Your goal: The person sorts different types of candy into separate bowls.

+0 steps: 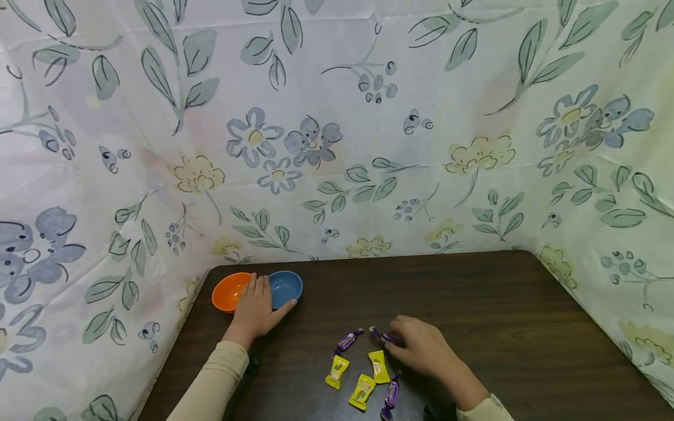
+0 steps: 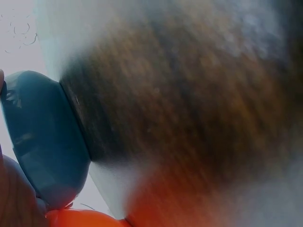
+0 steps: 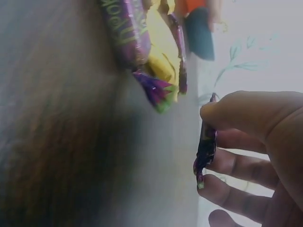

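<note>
My left hand (image 1: 257, 304) lies over an orange bowl (image 1: 226, 292) and a blue bowl (image 1: 286, 287) standing side by side. Its fingers are stretched out where the bowls meet, and the thumb reaches the blue bowl's near rim. In the left wrist view the blue bowl (image 2: 45, 137) shows from its side, with the orange bowl (image 2: 85, 218) below it. My right hand (image 1: 423, 348) pinches a purple-wrapped candy (image 3: 207, 146) between thumb and fingers. Beside it lie yellow-wrapped candies (image 1: 379, 367) and other purple-wrapped candies (image 1: 392, 393).
The dark wooden table (image 1: 474, 298) holds the bowls at its far left corner and the candies near the front middle. Another purple candy (image 1: 347, 340) and more yellow candies (image 1: 361, 392) lie between the hands. A floral cloth (image 1: 337, 146) hangs behind and along both sides.
</note>
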The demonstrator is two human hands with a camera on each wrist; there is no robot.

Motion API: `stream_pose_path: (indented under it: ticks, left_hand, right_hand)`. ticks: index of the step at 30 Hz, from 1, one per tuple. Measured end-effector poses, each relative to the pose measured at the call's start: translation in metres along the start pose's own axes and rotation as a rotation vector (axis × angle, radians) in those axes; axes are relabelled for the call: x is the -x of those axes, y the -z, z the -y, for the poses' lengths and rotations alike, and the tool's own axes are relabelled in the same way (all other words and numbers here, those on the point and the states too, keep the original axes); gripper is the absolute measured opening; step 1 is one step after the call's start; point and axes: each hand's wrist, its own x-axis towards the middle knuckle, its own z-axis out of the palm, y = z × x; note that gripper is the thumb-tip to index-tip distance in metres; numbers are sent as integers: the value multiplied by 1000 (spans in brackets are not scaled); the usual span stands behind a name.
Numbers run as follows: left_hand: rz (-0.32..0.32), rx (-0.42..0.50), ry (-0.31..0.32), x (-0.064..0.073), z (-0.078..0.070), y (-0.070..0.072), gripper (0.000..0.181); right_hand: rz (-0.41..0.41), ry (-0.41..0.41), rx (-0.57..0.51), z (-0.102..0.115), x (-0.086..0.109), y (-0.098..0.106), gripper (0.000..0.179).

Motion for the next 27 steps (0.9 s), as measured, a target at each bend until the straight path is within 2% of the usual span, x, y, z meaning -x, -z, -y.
stream_pose_path:
  ticks: [6,12,27]
  left_hand:
    - [2,29,-3,-1,0,-1,116]
    - [8,8,4,-2,0,0,118]
    - [10,-36,9,0,-1,1,117]
  right_hand:
    - [-9,23,1,6,-10,5,11]
    - [-8,44,15,12,-16,7,13]
    - [-11,50,3,14,-17,5,15]
